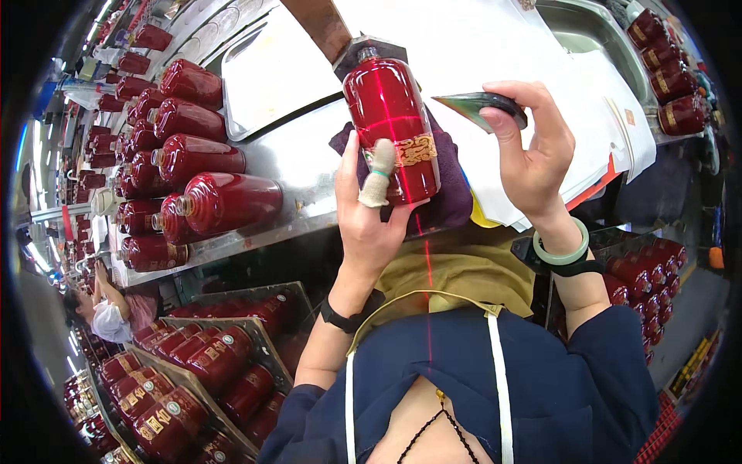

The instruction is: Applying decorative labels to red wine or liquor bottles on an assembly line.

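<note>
A glossy deep-red bottle (382, 97) with a gold patterned band (415, 150) lies on a dark purple cloth (454, 199), its neck pointing away from me. My left hand (363, 232) is closed round its near part, and a beige cloth cot with a green tie covers one finger. Red light lines cross on the glass. To the right of the bottle, apart from it, my right hand (541, 158) pinches a dark, greenish, see-through flat tool (483, 104) between thumb and fingers. Its pointed end faces the bottle; I cannot tell its exact kind.
Several red bottles (232, 203) lie at the left of the metal table, near a pale tray (270, 77). White sheets (487, 46) cover the middle and right, beside a metal basin (587, 27). Crates of bottles (232, 352) stand below left. A person (112, 317) is farther left.
</note>
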A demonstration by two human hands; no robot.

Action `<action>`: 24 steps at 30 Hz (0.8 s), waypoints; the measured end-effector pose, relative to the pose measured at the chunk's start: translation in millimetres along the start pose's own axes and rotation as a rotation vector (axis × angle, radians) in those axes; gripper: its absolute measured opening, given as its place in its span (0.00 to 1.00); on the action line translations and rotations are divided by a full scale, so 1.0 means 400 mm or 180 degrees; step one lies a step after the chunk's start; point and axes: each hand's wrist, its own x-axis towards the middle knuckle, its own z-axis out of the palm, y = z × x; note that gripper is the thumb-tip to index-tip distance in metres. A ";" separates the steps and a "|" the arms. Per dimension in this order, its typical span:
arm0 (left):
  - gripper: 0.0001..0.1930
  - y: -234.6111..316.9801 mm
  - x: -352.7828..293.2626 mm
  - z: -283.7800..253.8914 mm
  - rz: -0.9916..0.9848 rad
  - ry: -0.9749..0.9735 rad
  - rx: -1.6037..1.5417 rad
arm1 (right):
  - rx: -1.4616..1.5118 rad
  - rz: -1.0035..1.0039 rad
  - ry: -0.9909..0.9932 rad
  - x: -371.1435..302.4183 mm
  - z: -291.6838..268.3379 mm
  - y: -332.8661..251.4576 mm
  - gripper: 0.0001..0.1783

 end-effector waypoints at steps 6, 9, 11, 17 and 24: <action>0.30 0.036 -0.002 -0.016 0.0546 -0.0330 0.0909 | 0.0105 0.0144 -0.0025 -0.008 0.009 0.004 0.10; 0.28 0.053 -0.002 -0.022 0.0185 -0.0185 0.0361 | 0.0447 0.0690 -0.0066 -0.025 0.019 -0.005 0.09; 0.31 0.041 -0.001 -0.009 -0.0568 0.0262 -0.0626 | 0.0675 0.0930 -0.0152 -0.041 0.037 -0.008 0.09; 0.35 0.032 0.078 0.015 -0.1803 0.0220 -0.2844 | 0.1402 0.2441 -0.0705 -0.094 0.098 -0.020 0.20; 0.39 0.034 0.090 -0.005 -0.1846 -0.0043 -0.2954 | 0.1398 0.2565 -0.0814 -0.104 0.113 -0.007 0.25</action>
